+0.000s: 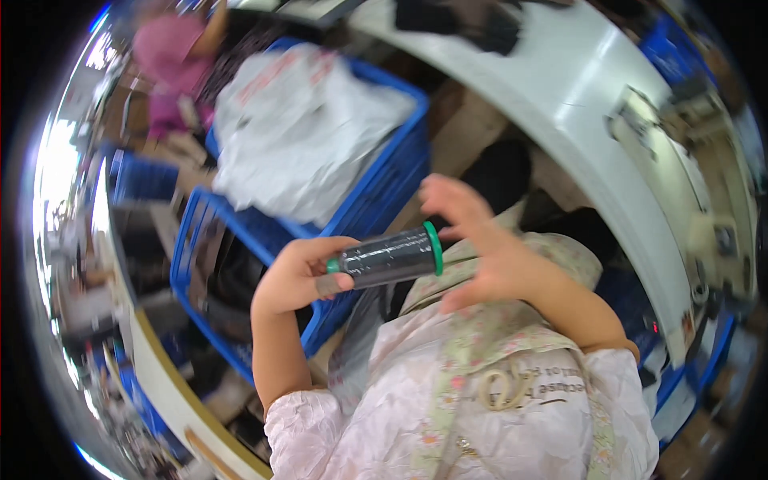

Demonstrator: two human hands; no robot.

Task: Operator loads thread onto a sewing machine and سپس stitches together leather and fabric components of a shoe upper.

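Note:
My left hand (294, 276) is closed around one end of a spool (388, 258), with a grey band wrapped on one digit. The spool has a dark, shiny body and green ends, and it lies nearly level in front of my chest. My right hand (484, 248) is just past the spool's far green end, fingers spread and slightly blurred. A gap shows between it and the spool, and it holds nothing.
A blue plastic crate (400, 178) holds a large white plastic bag (296, 128); another blue crate (182, 268) is beside it, with dark things inside. A curved white tabletop (572, 88) with a pale sewing machine (672, 160) is at the right. A person in pink (170, 56) is at the far left.

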